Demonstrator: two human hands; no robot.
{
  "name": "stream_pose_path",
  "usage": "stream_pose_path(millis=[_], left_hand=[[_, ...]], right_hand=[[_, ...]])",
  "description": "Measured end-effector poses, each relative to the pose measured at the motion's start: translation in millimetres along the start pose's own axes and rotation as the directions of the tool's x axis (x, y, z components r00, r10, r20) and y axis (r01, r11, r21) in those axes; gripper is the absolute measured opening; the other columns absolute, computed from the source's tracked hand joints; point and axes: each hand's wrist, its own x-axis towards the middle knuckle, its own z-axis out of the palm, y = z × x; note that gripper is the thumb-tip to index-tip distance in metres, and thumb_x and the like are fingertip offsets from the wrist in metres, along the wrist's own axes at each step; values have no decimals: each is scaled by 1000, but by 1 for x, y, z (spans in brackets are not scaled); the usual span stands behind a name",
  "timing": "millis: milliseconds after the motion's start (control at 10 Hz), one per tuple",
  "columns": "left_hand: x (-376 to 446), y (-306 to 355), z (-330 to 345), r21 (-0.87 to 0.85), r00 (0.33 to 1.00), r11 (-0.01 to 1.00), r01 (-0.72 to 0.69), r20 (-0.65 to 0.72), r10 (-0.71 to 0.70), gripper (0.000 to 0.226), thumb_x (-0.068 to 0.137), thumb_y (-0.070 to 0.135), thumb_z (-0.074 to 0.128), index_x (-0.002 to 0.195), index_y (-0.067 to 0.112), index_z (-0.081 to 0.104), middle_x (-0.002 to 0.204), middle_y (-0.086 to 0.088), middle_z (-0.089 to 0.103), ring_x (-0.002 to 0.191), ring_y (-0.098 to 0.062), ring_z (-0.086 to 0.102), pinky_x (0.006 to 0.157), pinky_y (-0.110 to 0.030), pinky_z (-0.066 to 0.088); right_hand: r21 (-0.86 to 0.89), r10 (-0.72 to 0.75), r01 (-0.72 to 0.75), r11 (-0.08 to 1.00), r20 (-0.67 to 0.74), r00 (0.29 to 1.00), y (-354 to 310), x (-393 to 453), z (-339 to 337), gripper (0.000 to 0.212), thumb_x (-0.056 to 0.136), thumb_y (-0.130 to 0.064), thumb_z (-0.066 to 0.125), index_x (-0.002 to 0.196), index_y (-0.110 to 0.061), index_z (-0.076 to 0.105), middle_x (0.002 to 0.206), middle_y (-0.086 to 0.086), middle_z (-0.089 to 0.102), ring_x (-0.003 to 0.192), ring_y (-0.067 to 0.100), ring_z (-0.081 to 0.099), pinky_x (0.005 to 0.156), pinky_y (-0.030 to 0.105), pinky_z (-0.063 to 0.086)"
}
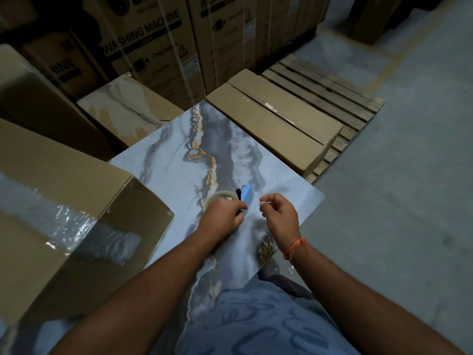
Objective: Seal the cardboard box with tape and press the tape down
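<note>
A brown cardboard box [58, 201] stands at the left on a marble-patterned surface [174, 165], with clear tape and wrinkled film across its top. To its right, my left hand [225, 216] is closed on a roll of clear tape [222, 194]. A blue cutter [247, 195] with a black tip lies on the surface just beyond my fingers. My right hand [279, 213] is beside it, fingers pinched on the loose end of the tape, which is barely visible. Both hands are apart from the box.
A flat taped carton [276, 124] rests on a wooden pallet [327, 90] at the back right. Tall washing-machine cartons [153, 47] line the back. More cartons [122, 108] crowd the left. Grey concrete floor [396, 188] lies to the right.
</note>
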Motion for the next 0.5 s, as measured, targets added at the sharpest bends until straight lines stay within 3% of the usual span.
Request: stream_pose_path(millis=[300,400,500], left_hand=[[-22,18,7,229,987,973,38,143,-72,39,95,30,56,132,35,66,109,-12,72,101,-33,67,78,-38,56],[-37,28,6,265,988,961,85,104,-117,43,93,33,56,134,39,63,109,-9,70,100,-31,66,76,-38,58],[-54,41,6,293,983,939,179,-26,-179,40,86,34,55,124,34,65,104,-7,70,98,-30,65,75,-40,58]], right_hand=[[-22,-43,47,999,160,986,9,6,-22,12,83,-12,62,84,-18,72,85,5,74,85,26,69,86,48,58],[-39,-74,86,996,248,966,14,6,-34,11,83,-12,62,85,-16,72,85,6,74,85,27,69,86,50,58],[-56,-126,152,987,324,938,20,8,-49,9,82,-16,64,85,-18,72,84,5,73,84,26,69,86,50,58]])
